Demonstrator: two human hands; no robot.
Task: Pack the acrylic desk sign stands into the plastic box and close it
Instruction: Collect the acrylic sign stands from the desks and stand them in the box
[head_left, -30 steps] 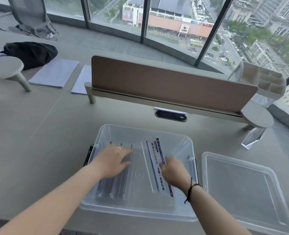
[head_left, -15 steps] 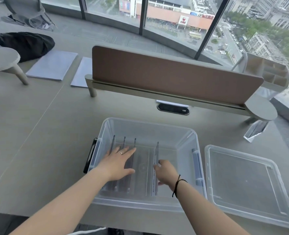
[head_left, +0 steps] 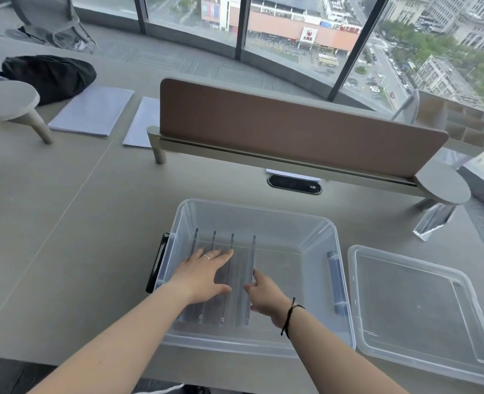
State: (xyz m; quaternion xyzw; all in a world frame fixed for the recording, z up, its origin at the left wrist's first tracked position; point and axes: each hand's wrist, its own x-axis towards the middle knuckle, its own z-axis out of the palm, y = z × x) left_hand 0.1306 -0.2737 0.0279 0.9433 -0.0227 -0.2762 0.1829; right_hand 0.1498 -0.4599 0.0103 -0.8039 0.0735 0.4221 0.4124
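**Seat the fourth stand tight against the row**

Four clear stands (head_left: 223, 277) stand on edge in the left half of the box (head_left: 314, 245), running front to back and roughly parallel. The left hand (head_left: 204, 275) lies flat on the tops of the three leftmost ones, fingers spread and gripping nothing, so it acts as a brace. The right hand (head_left: 265, 294) is at the rightmost stand (head_left: 251, 280), thumb and fingertips touching its near part; whether it pinches the sheet or only pushes on it, I cannot tell.

The step in hand looks like setting that last sheet upright beside the others. To do it well, keep the left palm pressing lightly down so the row does not fan out or tip, and slide the right sheet sideways until it sits close to its neighbour, keeping it vertical. Let go only when it stands alone.

One more stand (head_left: 434, 221) lies on the desk (head_left: 64, 223), well apart at the far right. The right half of the box is free for it. The lid (head_left: 422, 305) lies just beside the box on the right, off.
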